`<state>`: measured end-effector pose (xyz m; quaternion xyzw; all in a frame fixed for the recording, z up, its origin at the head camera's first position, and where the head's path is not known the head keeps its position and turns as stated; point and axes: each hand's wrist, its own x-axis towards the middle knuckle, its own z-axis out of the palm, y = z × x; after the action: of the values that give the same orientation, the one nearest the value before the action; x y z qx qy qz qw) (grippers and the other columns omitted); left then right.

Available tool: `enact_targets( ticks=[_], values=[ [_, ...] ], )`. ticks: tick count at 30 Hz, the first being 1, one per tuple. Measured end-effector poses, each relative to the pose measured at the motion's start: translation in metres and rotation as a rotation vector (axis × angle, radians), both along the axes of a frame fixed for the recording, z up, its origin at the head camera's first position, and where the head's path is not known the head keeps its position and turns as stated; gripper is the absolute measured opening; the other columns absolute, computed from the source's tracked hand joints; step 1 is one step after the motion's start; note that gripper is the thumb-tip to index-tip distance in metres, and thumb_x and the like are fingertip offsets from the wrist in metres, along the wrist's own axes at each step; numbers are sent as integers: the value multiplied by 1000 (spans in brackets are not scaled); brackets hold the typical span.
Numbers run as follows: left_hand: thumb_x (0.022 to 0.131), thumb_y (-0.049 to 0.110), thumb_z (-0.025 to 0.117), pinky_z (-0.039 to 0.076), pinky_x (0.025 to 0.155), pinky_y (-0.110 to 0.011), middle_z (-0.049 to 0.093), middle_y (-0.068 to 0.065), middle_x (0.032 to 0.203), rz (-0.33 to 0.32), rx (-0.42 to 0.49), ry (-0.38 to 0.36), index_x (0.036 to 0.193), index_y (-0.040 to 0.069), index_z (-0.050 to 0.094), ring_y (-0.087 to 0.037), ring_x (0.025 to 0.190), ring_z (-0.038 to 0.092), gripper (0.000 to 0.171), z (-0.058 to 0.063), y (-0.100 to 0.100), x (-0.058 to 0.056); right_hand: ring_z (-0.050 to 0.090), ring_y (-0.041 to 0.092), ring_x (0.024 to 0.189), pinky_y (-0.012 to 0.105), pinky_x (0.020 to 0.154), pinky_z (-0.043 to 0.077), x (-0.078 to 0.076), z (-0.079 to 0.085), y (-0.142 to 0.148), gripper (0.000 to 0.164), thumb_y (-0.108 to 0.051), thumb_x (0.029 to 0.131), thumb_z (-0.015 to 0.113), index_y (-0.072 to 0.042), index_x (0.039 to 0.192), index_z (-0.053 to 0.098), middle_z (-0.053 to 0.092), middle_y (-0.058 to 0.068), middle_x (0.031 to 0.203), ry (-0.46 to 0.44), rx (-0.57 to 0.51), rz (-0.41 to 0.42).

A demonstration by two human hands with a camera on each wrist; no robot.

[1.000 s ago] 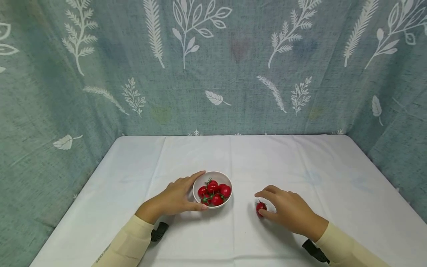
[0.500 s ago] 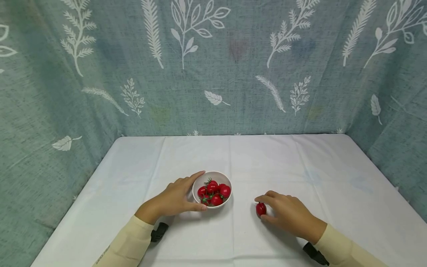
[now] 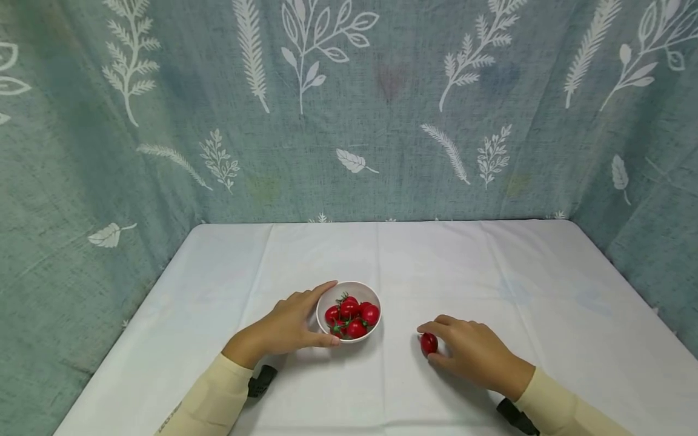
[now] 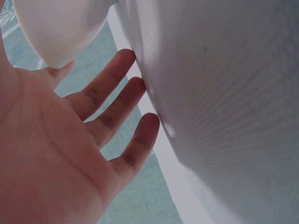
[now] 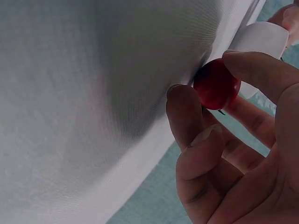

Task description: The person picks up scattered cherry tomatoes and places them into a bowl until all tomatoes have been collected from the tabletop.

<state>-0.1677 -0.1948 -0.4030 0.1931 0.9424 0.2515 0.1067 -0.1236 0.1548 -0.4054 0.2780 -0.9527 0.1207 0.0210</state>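
Observation:
My left hand point(image 3: 280, 324) holds a small white bowl point(image 3: 319, 320) between thumb and index finger at its left side. Several red cherry tomatoes point(image 3: 357, 329) with green stems lie in the bowl. In the left wrist view the other fingers point(image 4: 135, 123) extend beside the bowl, their tips at the white cloth. To the right of the bowl, my right hand point(image 3: 473, 352) pinches a single cherry tomato point(image 3: 429, 343) low at the table. The right wrist view shows this cherry tomato point(image 5: 217, 85) between thumb and fingers, its green stem partly hidden underneath.
A white cloth point(image 3: 436, 260) covers the table. Green-grey curtains point(image 3: 349, 121) with white leaf prints stand behind it and along both sides. Each wrist bears a small black device, such as the left one point(image 3: 263, 380).
My right hand's fingers have lowered and come in around the cherry tomato, which has turned so its stem faces away from the head view. The left hand and bowl have not moved.

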Motion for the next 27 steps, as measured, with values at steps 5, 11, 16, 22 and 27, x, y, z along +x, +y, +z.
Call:
enact_targets(
  ticks=[5, 11, 16, 22, 27],
  values=[
    [71, 67, 79, 38, 104, -64, 52, -4, 147, 2, -4, -3, 158, 38, 24, -31, 134, 46, 107, 1, -1, 1, 50, -1, 67, 24, 60, 47, -1, -1, -1, 35, -27, 81, 82, -21, 114, 72, 67, -9, 100, 10, -8, 19],
    [71, 68, 78, 38, 104, -63, 53, -4, 145, -6, -7, -1, 158, 36, 24, -29, 132, 47, 108, 1, -2, 1, 51, -2, 68, 22, 58, 45, -4, 0, -1, 33, -25, 81, 81, -20, 112, 73, 67, -9, 99, 45, -23, 32],
    [71, 70, 77, 37, 105, -63, 54, -3, 145, -12, -11, 8, 159, 36, 24, -28, 132, 47, 108, 0, -3, 0, 54, -1, 67, 20, 57, 44, -7, 8, -3, 34, -23, 81, 82, -19, 114, 72, 67, -9, 99, 86, -46, 49],
    [71, 69, 78, 39, 102, -62, 55, -2, 143, -15, -6, 10, 159, 36, 24, -27, 130, 48, 108, 1, -1, 0, 51, -2, 63, 18, 54, 40, -12, 26, -10, 35, -21, 82, 82, -19, 115, 71, 67, -9, 100, 132, -66, 67],
    [71, 69, 78, 39, 103, -61, 55, -1, 143, -15, -6, 10, 159, 36, 24, -26, 129, 48, 108, 2, 0, 0, 48, -2, 60, 18, 53, 39, -21, 37, -26, 35, -23, 84, 80, -21, 117, 70, 67, -8, 102, 149, -77, 88]
  ],
)
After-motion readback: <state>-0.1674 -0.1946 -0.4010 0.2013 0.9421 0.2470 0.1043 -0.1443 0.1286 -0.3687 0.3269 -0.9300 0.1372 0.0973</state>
